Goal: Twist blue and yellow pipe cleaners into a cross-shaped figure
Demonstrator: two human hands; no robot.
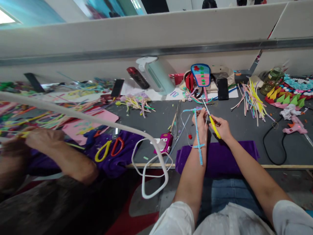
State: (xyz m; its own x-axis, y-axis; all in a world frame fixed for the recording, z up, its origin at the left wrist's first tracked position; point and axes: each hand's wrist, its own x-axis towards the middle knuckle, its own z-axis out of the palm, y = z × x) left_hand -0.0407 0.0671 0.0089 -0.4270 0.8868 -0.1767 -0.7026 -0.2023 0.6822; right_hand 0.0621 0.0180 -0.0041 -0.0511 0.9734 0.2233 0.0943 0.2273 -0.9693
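Observation:
My left hand [201, 120] is closed round the upper part of a light-blue pipe-cleaner shape [196, 127], whose long stem hangs down over my wrist with a short crosspiece near its lower end. A thin pale wire loops beside it. In my right hand [221, 128] are scissors with yellow handles [214, 126]; their blades point up and left, close to the fingertips of my left hand. Beneath my forearms lies a folded purple cloth [222, 158] at the table's edge.
At left a person's hands [45, 140] work near yellow and red scissor handles [117, 146]. A white cable [137, 130] crosses in front of a magenta box [167, 142]. Pipe cleaners [254, 101], a phone [223, 89] and a pink glue gun [295, 125] lie right.

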